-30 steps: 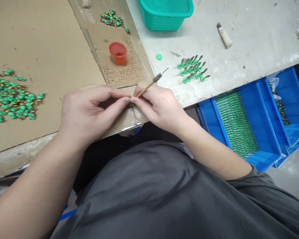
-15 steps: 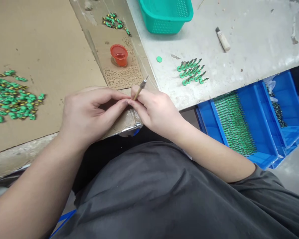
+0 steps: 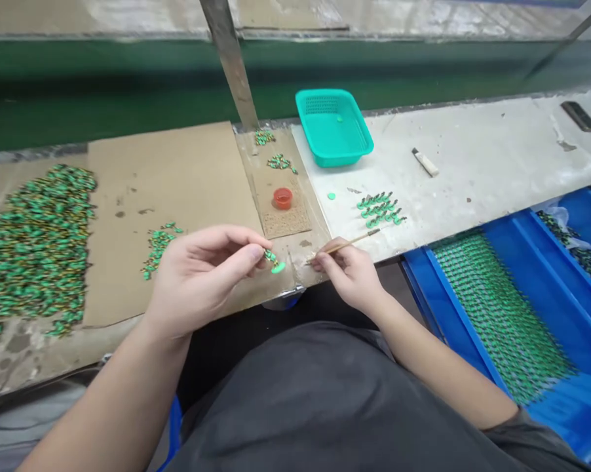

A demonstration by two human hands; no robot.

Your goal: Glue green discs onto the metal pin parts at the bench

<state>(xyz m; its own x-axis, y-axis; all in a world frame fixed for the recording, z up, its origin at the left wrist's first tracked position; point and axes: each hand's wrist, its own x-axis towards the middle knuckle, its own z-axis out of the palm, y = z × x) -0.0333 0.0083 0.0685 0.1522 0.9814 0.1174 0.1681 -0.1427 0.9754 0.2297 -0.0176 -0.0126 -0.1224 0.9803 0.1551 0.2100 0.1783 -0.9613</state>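
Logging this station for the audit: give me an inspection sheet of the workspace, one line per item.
Surface: brown cardboard sheet beside a worn grey bench top.
Job's things: small green figurine pinched in the left hand; thin wooden paintbrush in the right hand; small red paint cup.
Clutter: heaps of green pieces; teal plastic basket; row of standing green figurines; small white tube.
Hands: both closed on their items.
Cables: nothing seen.
Surroundings: blue plastic bins of green parts at right; green belt behind.
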